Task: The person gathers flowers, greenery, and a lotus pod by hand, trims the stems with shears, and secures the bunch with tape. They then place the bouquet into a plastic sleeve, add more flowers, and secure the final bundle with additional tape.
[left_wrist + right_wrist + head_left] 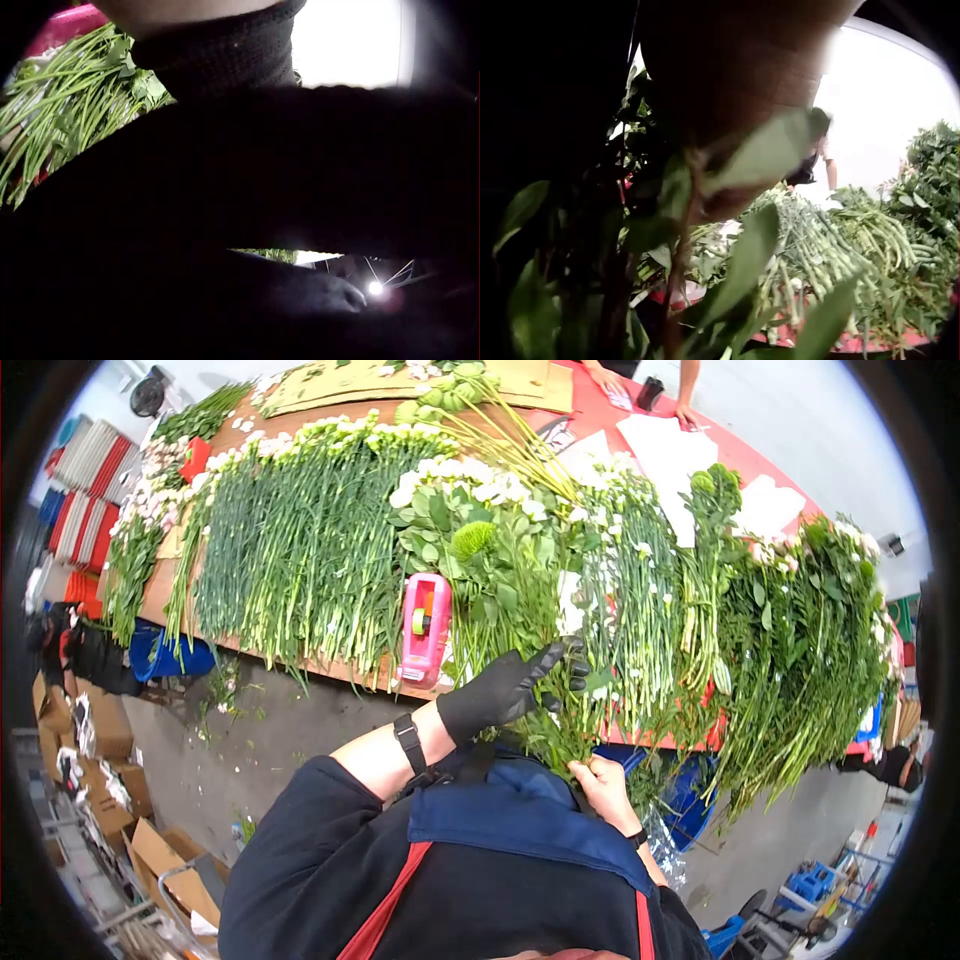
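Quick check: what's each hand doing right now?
Left hand: looks open, gloved, touching the stem bunch.
Right hand: grips the stem bunch.

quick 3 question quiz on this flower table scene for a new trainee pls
1. Which hand is gloved? A left, B right, C both.
2. True or false: the pink tape dispenser lies on the floor.
3. Fill in: the right hand grips a bunch of green ____.

Key
1. A: the left hand, covered in black.
2. False: it lies on the table, near the edge.
3. stems.
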`<state>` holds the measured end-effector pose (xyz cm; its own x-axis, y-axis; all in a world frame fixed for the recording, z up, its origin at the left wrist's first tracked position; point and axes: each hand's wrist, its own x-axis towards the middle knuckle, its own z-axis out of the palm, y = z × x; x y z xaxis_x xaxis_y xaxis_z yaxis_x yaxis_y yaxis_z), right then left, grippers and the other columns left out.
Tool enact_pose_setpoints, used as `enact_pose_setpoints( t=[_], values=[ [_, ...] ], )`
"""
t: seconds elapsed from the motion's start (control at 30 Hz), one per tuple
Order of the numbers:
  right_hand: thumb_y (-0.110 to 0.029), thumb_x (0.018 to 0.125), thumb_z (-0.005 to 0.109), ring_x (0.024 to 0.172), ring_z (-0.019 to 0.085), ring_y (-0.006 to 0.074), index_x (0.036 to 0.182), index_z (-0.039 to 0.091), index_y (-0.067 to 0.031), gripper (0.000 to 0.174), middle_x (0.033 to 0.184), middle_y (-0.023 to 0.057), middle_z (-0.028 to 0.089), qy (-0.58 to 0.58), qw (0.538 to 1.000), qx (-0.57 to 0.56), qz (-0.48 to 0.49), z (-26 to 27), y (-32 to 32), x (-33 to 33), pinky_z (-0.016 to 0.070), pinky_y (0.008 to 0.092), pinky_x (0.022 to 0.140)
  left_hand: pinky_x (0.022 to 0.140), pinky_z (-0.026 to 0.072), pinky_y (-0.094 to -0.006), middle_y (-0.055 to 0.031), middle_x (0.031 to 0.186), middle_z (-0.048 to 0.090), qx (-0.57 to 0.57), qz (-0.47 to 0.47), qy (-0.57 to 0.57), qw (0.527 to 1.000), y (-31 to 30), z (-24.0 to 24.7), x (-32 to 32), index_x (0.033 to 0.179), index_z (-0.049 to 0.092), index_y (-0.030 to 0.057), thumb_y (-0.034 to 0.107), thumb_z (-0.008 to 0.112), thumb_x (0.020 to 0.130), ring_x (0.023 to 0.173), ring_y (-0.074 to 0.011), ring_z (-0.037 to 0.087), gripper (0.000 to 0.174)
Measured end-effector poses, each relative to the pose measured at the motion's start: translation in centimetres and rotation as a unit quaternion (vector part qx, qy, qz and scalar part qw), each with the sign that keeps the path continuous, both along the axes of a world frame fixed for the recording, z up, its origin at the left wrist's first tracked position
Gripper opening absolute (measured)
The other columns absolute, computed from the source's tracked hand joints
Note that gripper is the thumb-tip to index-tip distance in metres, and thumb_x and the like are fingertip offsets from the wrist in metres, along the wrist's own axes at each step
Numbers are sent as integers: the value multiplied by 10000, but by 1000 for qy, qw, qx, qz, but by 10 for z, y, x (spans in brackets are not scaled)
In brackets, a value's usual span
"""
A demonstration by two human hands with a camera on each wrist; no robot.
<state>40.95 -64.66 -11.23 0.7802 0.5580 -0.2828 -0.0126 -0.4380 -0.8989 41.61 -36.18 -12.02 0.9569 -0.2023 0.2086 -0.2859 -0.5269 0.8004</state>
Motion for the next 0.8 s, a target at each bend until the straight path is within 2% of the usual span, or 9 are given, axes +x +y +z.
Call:
enact_pose_setpoints(
  t=[0.07,0.17,0.3,0.33,0.43,0.53,0.57,0.6,0.8],
  values=[
    [-118,843,704,527,328,99,563,383,9,444,567,23,372,38,999,14,17,-22,-15,7,292,317,468,606,505,-310,-81,967,651,-135,24,28,990,-4,-45,4,1450,357,99,409,474,984,779,-166,634,571],
    [-135,846,706,531,336,90,559,386,3,452,568,10,381,115,992,-24,46,-37,-18,17,299,317,465,698,502,-271,-52,1081,643,-327,53,218,918,-5,19,7,1383,460,88,534,348,994,971,-123,606,603],
    [-148,856,703,572,436,89,669,579,33,288,604,16,504,202,978,37,33,-56,-14,23,381,288,507,636,495,-344,-104,929,633,-164,65,167,970,-1,-15,9,1397,416,77,337,392,942,771,-201,595,525],
    [-145,857,703,587,474,88,736,632,42,233,624,24,550,211,976,6,61,-58,-19,30,406,276,529,553,470,-384,-136,800,604,-49,48,135,988,1,-13,7,1441,340,71,169,466,870,630,-266,554,593],
    [-210,832,738,560,493,113,737,637,53,297,630,67,592,170,977,-87,100,-62,-22,43,418,308,520,487,449,-431,-155,589,523,6,24,80,996,-8,-42,10,1420,354,36,186,565,884,500,-319,523,595],
    [-264,780,777,741,599,172,995,650,36,391,913,131,669,-71,961,-114,240,-53,-23,79,496,301,675,539,442,-392,-129,641,570,-234,58,182,953,-30,-38,14,1246,521,43,365,568,918,559,-243,533,462],
    [-268,772,780,797,621,184,1066,645,30,440,981,139,673,-176,940,-91,279,-43,-20,91,509,297,719,561,438,-376,-118,669,592,-325,85,221,916,-37,-29,15,1174,583,47,425,566,928,586,-209,538,452],
    [-253,773,771,968,627,200,1225,583,0,550,1121,143,641,63,964,-116,229,15,4,115,507,302,829,576,436,-368,-113,703,609,-319,70,266,907,-39,-18,12,1139,604,52,412,570,926,611,-186,536,420],
    [-169,931,583,1019,628,144,1182,606,41,328,1088,103,688,-12,993,99,63,137,109,211,479,263,891,601,435,-346,-58,742,611,-258,-23,387,885,-53,30,16,1068,640,24,361,597,919,668,-131,520,371]
  ],
)
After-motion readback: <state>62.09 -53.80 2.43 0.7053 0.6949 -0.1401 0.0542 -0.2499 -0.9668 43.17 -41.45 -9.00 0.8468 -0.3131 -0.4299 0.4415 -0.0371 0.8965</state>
